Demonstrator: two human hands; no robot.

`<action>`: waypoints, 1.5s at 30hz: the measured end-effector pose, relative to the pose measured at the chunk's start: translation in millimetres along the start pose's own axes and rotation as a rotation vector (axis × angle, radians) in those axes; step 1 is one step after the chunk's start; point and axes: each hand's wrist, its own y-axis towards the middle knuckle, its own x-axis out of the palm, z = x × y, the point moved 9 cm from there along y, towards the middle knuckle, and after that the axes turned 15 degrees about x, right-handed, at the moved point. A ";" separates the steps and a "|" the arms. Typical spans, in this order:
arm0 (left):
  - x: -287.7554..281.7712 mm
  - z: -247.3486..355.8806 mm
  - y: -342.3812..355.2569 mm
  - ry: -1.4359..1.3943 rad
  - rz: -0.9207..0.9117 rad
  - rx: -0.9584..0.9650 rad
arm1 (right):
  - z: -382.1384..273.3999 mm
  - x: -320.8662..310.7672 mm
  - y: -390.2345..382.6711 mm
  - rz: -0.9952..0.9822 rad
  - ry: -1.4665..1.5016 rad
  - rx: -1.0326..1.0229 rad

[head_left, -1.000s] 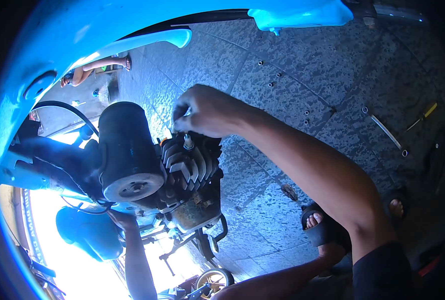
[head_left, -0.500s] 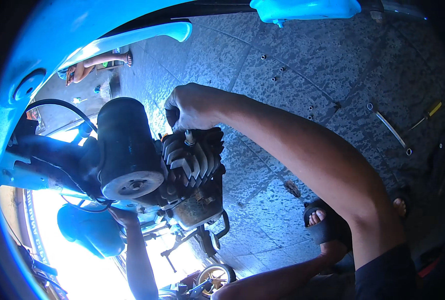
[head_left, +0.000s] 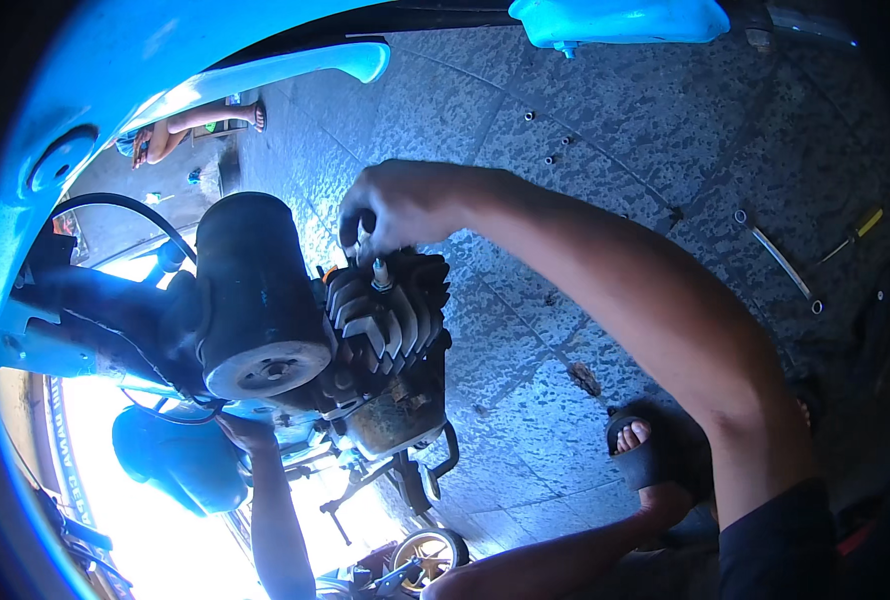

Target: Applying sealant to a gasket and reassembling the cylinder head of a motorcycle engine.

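My right hand (head_left: pixel 405 205) is curled just above the far edge of the finned engine head (head_left: pixel 385 310). Its thumb and fingers are bent toward each other in a pinch; whatever may be between the fingertips is too small or blurred to name. A spark plug (head_left: pixel 380 272) stands out of the head close below this hand. My left hand (head_left: pixel 248 432) reaches up from below to the underside of the engine, beneath the black cylindrical housing (head_left: pixel 253 280). Engine parts hide its fingers.
Blue body panels (head_left: pixel 265 82) arch overhead. On the stone floor lie several small nuts (head_left: pixel 566 141), a double-ended ring wrench (head_left: pixel 780 262) and a yellow-handled screwdriver (head_left: pixel 865 222). My sandalled foot (head_left: pixel 635 435) is at lower right. Another person's leg (head_left: pixel 210 117) shows at upper left.
My right hand has lifted slightly up and to the right, away from the engine head, and a gap now shows between its thumb and fingers. My left hand stays at the engine's underside.
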 end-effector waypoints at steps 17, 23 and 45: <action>13.6 -0.2 -7.1 0.055 -0.022 -0.267 | 152.5 -113.1 -193.8 0.567 -0.454 0.811; 28.2 76.1 21.4 0.417 -0.021 0.195 | 175.8 -59.9 -193.7 0.190 -0.678 0.751; 15.2 54.5 15.1 0.408 -0.016 0.134 | 154.6 -24.5 -198.3 0.209 -0.845 0.420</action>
